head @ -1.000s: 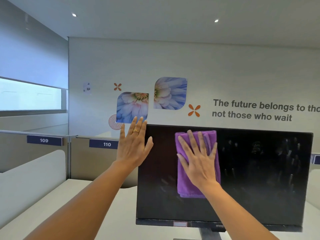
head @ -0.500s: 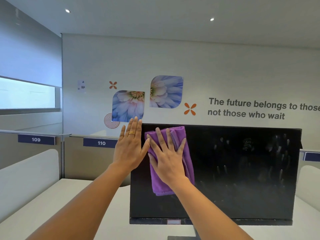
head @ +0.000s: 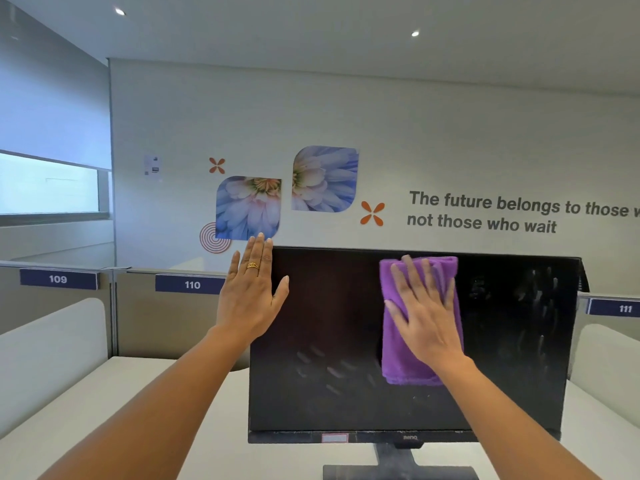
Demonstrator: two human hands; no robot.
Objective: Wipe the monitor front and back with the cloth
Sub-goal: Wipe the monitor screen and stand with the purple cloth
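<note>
A black monitor stands on its stand on the white desk, screen dark and facing me, with smudges and finger marks on its right and lower parts. My right hand lies flat with spread fingers on a folded purple cloth, pressing it against the upper middle of the screen. My left hand, flat with straight fingers and a gold ring, rests against the monitor's upper left edge.
The white desk runs under the monitor. Grey partition panels behind carry number plates 109, 110 and 111. White curved dividers stand at both sides. The wall beyond has flower pictures and lettering.
My right hand has slid the purple cloth to the right across the screen, from the upper left corner to the upper middle. My left hand stays at the left edge.
</note>
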